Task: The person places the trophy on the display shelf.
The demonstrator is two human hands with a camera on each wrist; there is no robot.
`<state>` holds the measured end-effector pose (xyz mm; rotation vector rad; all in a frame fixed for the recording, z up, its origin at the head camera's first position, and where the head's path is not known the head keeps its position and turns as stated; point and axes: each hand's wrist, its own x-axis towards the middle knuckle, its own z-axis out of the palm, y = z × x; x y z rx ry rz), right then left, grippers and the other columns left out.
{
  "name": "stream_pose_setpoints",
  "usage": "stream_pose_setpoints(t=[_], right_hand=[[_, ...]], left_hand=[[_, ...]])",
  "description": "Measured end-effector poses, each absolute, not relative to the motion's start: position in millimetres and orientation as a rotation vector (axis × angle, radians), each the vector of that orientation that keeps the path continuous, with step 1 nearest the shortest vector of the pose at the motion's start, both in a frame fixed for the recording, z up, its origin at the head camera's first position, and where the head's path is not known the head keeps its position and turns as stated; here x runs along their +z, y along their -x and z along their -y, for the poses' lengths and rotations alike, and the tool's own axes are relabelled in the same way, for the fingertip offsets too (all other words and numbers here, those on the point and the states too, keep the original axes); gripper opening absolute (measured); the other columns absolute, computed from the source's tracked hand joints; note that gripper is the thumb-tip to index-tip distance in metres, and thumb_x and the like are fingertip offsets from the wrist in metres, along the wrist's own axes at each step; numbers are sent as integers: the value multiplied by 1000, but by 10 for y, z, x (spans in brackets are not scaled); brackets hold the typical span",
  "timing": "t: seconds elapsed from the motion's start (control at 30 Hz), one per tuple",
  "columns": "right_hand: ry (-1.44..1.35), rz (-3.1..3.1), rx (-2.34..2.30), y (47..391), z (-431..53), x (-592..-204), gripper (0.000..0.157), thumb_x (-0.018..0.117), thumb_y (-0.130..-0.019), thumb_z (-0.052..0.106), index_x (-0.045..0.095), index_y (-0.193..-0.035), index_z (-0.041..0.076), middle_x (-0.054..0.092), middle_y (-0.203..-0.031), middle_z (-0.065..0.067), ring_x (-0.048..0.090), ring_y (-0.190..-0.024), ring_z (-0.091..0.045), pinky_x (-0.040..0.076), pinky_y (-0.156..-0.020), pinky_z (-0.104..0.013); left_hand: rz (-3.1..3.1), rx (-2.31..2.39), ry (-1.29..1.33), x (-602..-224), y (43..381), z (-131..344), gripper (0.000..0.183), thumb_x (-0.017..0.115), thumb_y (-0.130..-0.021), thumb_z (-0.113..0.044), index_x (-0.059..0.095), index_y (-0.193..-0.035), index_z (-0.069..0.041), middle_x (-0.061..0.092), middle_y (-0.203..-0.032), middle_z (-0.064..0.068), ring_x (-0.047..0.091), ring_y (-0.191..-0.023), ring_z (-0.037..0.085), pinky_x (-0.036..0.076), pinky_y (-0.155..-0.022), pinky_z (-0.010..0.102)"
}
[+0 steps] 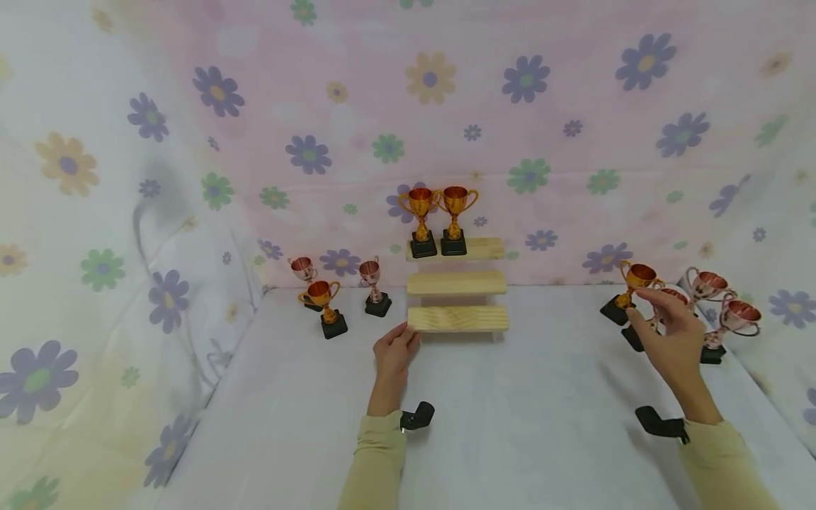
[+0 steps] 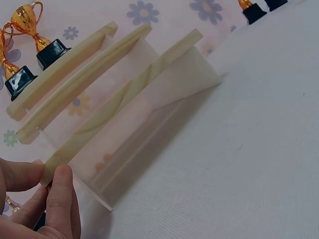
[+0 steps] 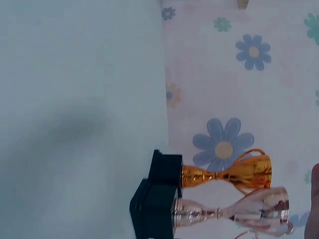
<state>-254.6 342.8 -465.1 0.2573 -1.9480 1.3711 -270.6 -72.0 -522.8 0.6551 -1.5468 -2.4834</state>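
A small three-step wooden rack (image 1: 457, 319) with clear side panels stands at the back. At the left end of its lowest wooden step (image 2: 124, 102), my left hand (image 1: 394, 354) pinches the board between thumb and fingers. Two gold trophies (image 1: 455, 212) with black bases stand on the top step. To the right, my right hand (image 1: 676, 340) hovers over a group of trophies, thumb and index finger apart. Nearest its fingertips are a gold trophy (image 1: 639, 275) and a rose-gold trophy (image 3: 254, 209); no grip on either shows. The right wrist view shows only a sliver of that hand.
Left of the rack stand a gold trophy (image 1: 321, 294) and two rose-gold trophies (image 1: 370, 273). Further rose-gold trophies (image 1: 739, 315) stand beside and behind my right hand. Flowered cloth (image 1: 430, 127) hangs behind and along both sides of the white table (image 1: 510, 425).
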Motion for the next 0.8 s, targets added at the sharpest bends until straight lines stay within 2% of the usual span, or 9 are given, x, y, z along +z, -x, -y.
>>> stream_pose_setpoints(t=[0.13, 0.27, 0.37, 0.47, 0.6, 0.8], right_hand=[[-128, 1918, 1264, 2380, -3595, -4752, 44, 68, -81, -18, 63, -124, -14, 58, -129, 13, 48, -127, -7, 38, -112, -13], [6, 1963, 1194, 2273, -3671, -4874, 58, 68, -83, -11, 54, -139, -5, 42, -137, 20, 34, -135, -4, 30, -117, -18], [83, 2001, 1226, 2249, -3674, -4976, 66, 68, -86, -7, 46, -148, 1, 35, -138, 22, 32, -136, -7, 28, -119, -18], [175, 2078, 1282, 2265, -3652, -5052, 74, 67, -91, 0, 32, -157, 9, 33, -149, 9, 28, -141, -14, 22, -123, -19], [255, 2138, 1361, 2317, -3618, -5105, 84, 64, -96, 7, 14, -162, 19, 19, -163, -7, 19, -148, -20, 9, -128, -27], [252, 2056, 1413, 2396, -3571, -5111, 86, 65, -93, 3, 14, -161, 16, 19, -160, -7, 24, -140, -14, 9, -129, -32]], left_hand=[[1549, -2492, -666, -5232, 2720, 733, 33, 59, -99, 5, 58, -129, 17, 61, -121, 28, 68, -91, 16, 60, -91, 30], [1568, -2488, -688, -5234, 2737, 735, 32, 59, -99, 4, 60, -129, 15, 62, -122, 27, 69, -92, 16, 60, -90, 28], [1564, -2487, -691, -5233, 2744, 736, 32, 59, -99, 4, 60, -129, 15, 62, -122, 27, 69, -92, 17, 61, -89, 28], [1558, -2497, -678, -5196, 2720, 739, 32, 59, -99, 5, 59, -129, 16, 63, -121, 27, 68, -92, 17, 60, -92, 30], [1565, -2491, -675, -5202, 2711, 735, 32, 58, -99, 5, 59, -130, 16, 63, -121, 27, 68, -93, 17, 60, -92, 31], [1565, -2483, -685, -5239, 2722, 729, 31, 59, -99, 5, 60, -128, 15, 63, -120, 27, 68, -92, 17, 61, -89, 27]])
